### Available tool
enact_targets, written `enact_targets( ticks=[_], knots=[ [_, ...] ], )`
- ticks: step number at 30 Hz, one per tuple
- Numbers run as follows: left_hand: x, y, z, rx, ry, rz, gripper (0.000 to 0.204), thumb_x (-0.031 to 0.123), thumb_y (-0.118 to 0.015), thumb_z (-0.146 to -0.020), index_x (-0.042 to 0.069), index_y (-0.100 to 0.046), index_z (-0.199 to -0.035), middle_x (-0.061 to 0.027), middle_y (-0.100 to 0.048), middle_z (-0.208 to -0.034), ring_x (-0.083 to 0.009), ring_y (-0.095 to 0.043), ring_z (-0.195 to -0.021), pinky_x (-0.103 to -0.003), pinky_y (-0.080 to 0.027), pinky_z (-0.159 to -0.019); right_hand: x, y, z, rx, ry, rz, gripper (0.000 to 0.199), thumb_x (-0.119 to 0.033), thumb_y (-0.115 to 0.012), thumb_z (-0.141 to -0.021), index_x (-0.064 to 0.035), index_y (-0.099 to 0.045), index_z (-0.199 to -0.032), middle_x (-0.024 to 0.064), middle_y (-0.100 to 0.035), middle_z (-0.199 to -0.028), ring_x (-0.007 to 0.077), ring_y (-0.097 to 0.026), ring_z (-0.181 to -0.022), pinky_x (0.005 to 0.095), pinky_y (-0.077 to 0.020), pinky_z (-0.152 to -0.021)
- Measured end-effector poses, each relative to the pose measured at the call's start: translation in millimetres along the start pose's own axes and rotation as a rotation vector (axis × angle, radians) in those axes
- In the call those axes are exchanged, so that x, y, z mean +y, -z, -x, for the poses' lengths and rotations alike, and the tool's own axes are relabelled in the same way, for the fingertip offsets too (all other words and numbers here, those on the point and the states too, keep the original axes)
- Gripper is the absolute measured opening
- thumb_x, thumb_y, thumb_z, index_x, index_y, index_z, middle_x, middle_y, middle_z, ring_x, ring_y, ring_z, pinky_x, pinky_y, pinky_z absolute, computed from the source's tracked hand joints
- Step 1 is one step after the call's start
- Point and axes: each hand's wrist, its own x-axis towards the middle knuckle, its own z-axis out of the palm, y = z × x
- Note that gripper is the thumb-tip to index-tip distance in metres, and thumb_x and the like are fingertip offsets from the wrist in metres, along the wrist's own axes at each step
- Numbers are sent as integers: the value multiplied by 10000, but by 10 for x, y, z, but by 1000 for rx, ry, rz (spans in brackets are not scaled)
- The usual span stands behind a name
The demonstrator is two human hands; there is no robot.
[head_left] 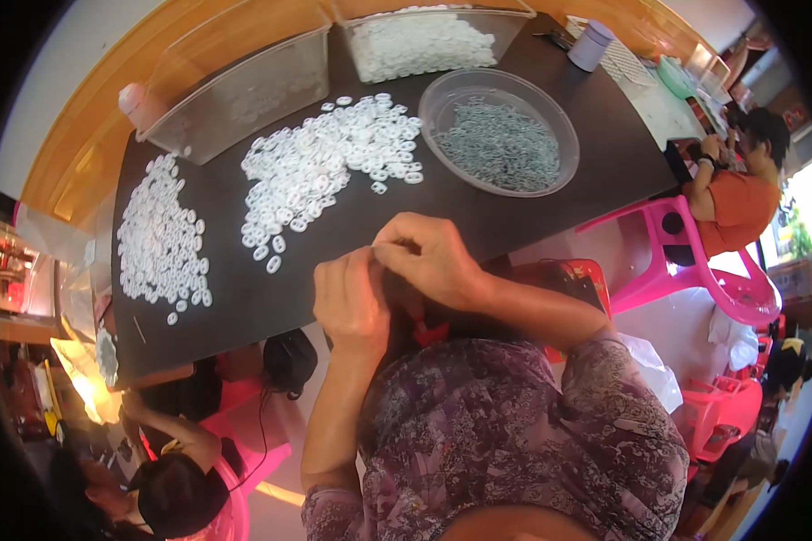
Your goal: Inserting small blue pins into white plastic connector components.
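My left hand (352, 290) and my right hand (437, 260) meet above the near edge of the dark table, fingertips pinched together. Whatever lies between the fingers is too small or hidden to name. Just beyond them spreads a large pile of small white oval plastic pieces (311, 162) with holes. A second pile of white oval pieces (158, 239) lies at the table's left. To the right of the larger pile stands a round clear tub (564, 176), holding many thin grey metal pieces (496, 140), perhaps screws or pins.
Two clear plastic bins (244, 95) line the back; the right one holds many white pieces (419, 45). A lilac lidded cup (591, 45) stands at the back right. One person in orange (740, 198) sits at the right beside a pink chair (668, 248); another sits lower left.
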Motion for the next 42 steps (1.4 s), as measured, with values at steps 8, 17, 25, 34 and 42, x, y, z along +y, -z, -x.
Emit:
enact_targets(
  ticks=[8,17,25,34,42],
  knots=[
    [-2,65,29,-124,197,160,100,-9,-624,-766,8,-577,-852,-94,-561,-741,-223,-536,-650,-327,-439,-584,0,40,44,40,482,268,46,-39,-606,-739,-33,-564,-721,90,-547,-709,286,-530,-697,379,-428,-607],
    [-25,68,76,-115,805,917,124,134,-584,-888,14,-562,-870,-29,-579,-747,-68,-505,-662,-196,-408,-607,146,1009,-301,198,515,716,48,-69,-598,-776,-25,-616,-783,121,-567,-705,301,-549,-700,378,-438,-627],
    [-59,21,106,-153,822,925,146,159,-583,-891,13,-575,-884,-32,-603,-730,-68,-524,-645,-190,-393,-572,495,1553,-544,44,264,1084,80,-109,-602,-753,-70,-651,-802,114,-578,-707,307,-559,-740,410,-431,-647],
    [-89,14,125,-107,835,956,149,152,-603,-877,6,-582,-889,-40,-610,-730,-74,-539,-643,-185,-403,-571,472,1534,-884,172,380,1026,102,-91,-598,-737,-90,-662,-817,125,-600,-746,310,-573,-767,409,-443,-667],
    [-110,14,163,-107,864,1003,148,145,-604,-876,-1,-583,-896,-41,-611,-739,-69,-538,-648,-180,-407,-582,531,1388,-1301,-103,312,946,80,-107,-585,-678,-69,-650,-707,157,-621,-698,372,-591,-701,468,-452,-624]
  ],
)
